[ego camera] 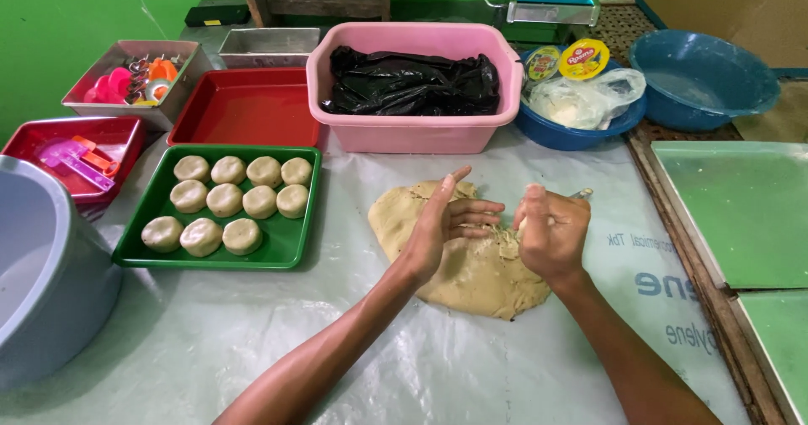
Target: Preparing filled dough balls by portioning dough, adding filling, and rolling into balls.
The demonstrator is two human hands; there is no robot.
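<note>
Two bare hands work over a flat, irregular slab of beige dough (pixel 471 261) lying mid-table on a translucent plastic sheet (pixel 252 341), approx. in front of the person. Left hand (pixel 444 223) rests edge-on against the slab, fingers spread & extended, prob. to steady the dough while the other side pulls. Right hand (pixel 551 231) is curled shut, grip pinching a torn bit of the same dough at the slab's upper right edge; stringy shreds show between the 2 hands, so the piece looks partly pulled away. Sheet likely keeps dough off the table surface. To the left, just beside the slab, a green rectangular plastic tray (pixel 295 252) carries ten round flattened dough pucks (pixel 225 199) in rough rows, close enough to reach w/o stretching. Behind: pink plastic tub (pixel 404 130) w/ a crumpled black plastic bag inside, an empty red tray (pixel 244 109), a blue bowl (pixel 572 135) w/ clear bags & round lidded tubs. Far left a grey bucket rim (pixel 50 273); right, pale green metal baking sheets (pixel 741 215).
</note>
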